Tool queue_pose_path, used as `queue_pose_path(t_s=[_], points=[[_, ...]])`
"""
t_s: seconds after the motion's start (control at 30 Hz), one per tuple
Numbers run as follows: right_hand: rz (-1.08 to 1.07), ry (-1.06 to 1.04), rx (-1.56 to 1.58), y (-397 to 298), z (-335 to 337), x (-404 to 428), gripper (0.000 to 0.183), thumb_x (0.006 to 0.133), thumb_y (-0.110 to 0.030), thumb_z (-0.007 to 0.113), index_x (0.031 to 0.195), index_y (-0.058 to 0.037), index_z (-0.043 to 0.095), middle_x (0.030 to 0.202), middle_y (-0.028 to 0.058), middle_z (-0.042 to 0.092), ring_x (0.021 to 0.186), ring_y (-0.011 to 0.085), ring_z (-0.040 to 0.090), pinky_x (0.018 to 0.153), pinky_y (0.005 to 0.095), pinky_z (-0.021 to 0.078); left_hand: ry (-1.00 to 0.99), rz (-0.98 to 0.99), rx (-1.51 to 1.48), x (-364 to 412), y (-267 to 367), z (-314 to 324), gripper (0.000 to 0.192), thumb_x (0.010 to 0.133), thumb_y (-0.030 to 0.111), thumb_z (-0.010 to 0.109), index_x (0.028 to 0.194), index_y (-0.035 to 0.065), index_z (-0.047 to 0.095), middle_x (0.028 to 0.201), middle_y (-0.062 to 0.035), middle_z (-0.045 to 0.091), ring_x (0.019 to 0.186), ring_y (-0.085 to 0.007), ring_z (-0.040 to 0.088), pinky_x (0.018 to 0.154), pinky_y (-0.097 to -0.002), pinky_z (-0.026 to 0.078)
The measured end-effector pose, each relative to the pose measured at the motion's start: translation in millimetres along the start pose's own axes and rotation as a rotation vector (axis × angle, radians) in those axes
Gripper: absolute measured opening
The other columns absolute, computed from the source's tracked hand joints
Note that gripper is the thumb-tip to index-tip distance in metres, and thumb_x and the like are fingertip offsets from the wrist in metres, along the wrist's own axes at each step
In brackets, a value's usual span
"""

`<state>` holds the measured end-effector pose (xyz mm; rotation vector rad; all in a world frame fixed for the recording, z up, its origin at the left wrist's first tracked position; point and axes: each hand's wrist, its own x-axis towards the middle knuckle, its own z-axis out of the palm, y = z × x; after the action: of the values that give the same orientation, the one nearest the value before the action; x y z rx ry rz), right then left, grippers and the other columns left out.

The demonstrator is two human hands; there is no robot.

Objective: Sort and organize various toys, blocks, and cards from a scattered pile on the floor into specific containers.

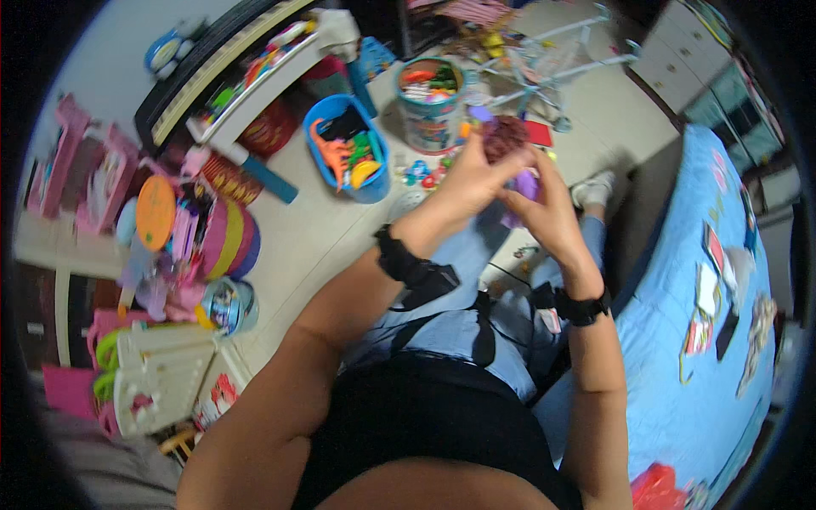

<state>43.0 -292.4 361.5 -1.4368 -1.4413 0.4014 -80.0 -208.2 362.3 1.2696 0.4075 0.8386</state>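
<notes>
Both hands are raised in front of my lap around what looks like a doll [507,139] with curly reddish-brown hair and purple clothing. My left hand [470,182] grips it from the left, thumb across the front just under the hair. On the other side, my right hand [549,207] has its fingers and thumb on the purple part [526,185]. Blur and my fingers hide much of the doll. Beyond it on the floor are small colourful toys [419,172] and a red flat piece [539,134].
A blue tub [382,185] of toys and a round toy bucket [433,127] stand ahead. Left are a keyboard piano [210,76], a striped basket [226,236] and a white plastic piece [159,376]. A blue-covered bed [669,382] borders my right; a white folding frame [586,67] stands behind.
</notes>
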Motion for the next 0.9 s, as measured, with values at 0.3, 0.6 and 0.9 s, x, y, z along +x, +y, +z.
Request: queue_pose_path(t_s=[0.3, 0.6, 0.9], points=[[0.262, -0.166, 0.324, -0.7, 11.9, 2.3, 0.062, 0.083, 0.001, 0.067, 0.14, -0.0067, 0.043, 0.132, 0.0093, 0.049, 0.085, 0.0086, 0.058, 0.071, 0.0215, 0.0494, 0.517, -0.05, -0.123, 18.7, -41.2, -135.4, 0.03, 0.078, 0.004, 0.072, 0.106, 0.0059, 0.061, 0.098, -0.0032, 0.064, 0.087, -0.0154, 0.061, 0.076, -0.0306, 0.051], [0.591, -0.003, 0.381, 29.2, -25.7, 11.7, 0.033, 0.093, -0.011, 0.06, 0.125, -0.004, 0.055, 0.107, 0.0027, 0.064, 0.083, 0.0106, 0.06, 0.071, 0.024, 0.0469, 0.714, -0.412, -0.062, 11.0, -114.7, -313.3, 0.015, 0.082, 0.008, 0.067, 0.096, 0.01, 0.06, 0.076, -0.0005, 0.061, 0.055, -0.0131, 0.055, 0.046, -0.0276, 0.041], [0.738, -0.009, 0.438, 58.9, -26.9, 16.8, 0.026, 0.095, -0.016, 0.058, 0.119, -0.0051, 0.059, 0.1, 0.002, 0.066, 0.081, 0.009, 0.058, 0.073, 0.0218, 0.0455, 0.78, -0.374, -0.202, 12.7, -117.6, -377.4, 0.012, 0.09, 0.008, 0.06, 0.102, 0.0038, 0.06, 0.088, -0.0051, 0.063, 0.076, -0.0186, 0.063, 0.067, -0.034, 0.053]])
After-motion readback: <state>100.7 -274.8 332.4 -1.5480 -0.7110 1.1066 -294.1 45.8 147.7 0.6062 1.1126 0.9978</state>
